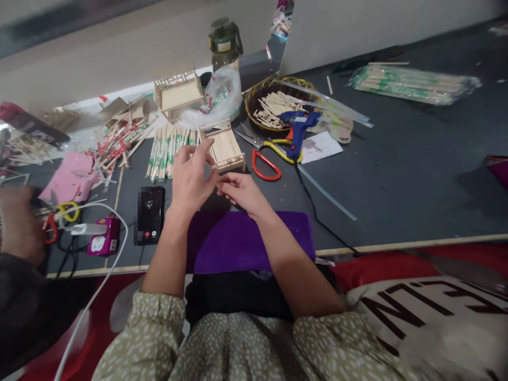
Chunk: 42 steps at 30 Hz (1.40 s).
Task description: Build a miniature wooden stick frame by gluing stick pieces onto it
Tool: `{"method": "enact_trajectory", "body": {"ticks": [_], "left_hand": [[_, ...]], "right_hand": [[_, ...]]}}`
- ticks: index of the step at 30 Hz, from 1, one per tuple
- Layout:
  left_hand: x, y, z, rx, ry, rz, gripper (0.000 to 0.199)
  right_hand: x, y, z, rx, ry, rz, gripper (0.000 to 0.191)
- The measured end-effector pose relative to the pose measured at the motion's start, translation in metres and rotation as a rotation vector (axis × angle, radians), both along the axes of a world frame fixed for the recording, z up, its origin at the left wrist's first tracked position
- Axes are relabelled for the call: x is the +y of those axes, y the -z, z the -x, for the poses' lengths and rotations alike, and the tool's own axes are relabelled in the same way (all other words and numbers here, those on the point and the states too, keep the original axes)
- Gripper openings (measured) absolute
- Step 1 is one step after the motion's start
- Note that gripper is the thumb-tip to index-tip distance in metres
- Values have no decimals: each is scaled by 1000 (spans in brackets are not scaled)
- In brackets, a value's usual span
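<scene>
Can see small bed-shaped frame of pale wooden sticks [225, 144] at centre of dark grey table [405, 190], just beyond both hands. Lower left corner hidden behind left hand [190, 174]; fingers bent and parted, forefinger over the slats, cannot tell if touching. Right hand [240, 190] near the frame's near edge, thumb and fingers drawn close together; cannot tell whether anything pinched there, too small and blurred. Fingertips of both hands nearly meeting.

Below, flat purple rectangular mat [246, 243], partly covered by right forearm. Right of frame, scissors with red and yellow handles [259, 144], partly overlapped by blue glue gun [298, 132]; cord running to table edge. Behind, brown woven basket with yellow rim [248, 108], full of short sticks. Left, row of green-and-white paper-wrapped sticks [159, 153], partly behind left hand. Black phone [151, 214], left side pixelated, unreadable. Farther back, second pale stick frame [180, 98], base partly hidden by crumpled clear plastic bag [226, 98]. At left edge, another person's arm [18, 227], cut off and blurred.
</scene>
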<state>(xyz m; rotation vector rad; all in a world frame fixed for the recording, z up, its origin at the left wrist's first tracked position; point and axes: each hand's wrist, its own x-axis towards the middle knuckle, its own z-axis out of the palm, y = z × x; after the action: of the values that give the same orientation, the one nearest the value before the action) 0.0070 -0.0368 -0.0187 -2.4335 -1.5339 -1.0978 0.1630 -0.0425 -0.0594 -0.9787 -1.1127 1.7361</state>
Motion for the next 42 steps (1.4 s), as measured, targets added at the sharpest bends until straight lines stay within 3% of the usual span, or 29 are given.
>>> {"method": "enact_trajectory", "body": {"ticks": [3, 7, 12, 17, 22, 28, 42], "left_hand": [[10, 1, -4, 36, 15, 33, 68], [15, 6, -4, 103, 49, 43, 59], [16, 5, 0, 154, 59, 7, 43], [12, 5, 0, 149, 72, 26, 49], [10, 7, 1, 140, 125, -5, 55], [12, 4, 2, 188, 150, 27, 41], [16, 3, 2, 126, 63, 115, 64]], "right_hand": [[0, 1, 4, -18, -10, -13, 16], [-1, 1, 6, -23, -2, -45, 7], [0, 1, 7, 1, 161, -52, 5], [0, 4, 10, -14, 275, -79, 9], [-1, 2, 10, 29, 223, -43, 11], [-1, -5, 7, 73, 198, 17, 9], [-2, -15, 7, 126, 176, 143, 17]]}}
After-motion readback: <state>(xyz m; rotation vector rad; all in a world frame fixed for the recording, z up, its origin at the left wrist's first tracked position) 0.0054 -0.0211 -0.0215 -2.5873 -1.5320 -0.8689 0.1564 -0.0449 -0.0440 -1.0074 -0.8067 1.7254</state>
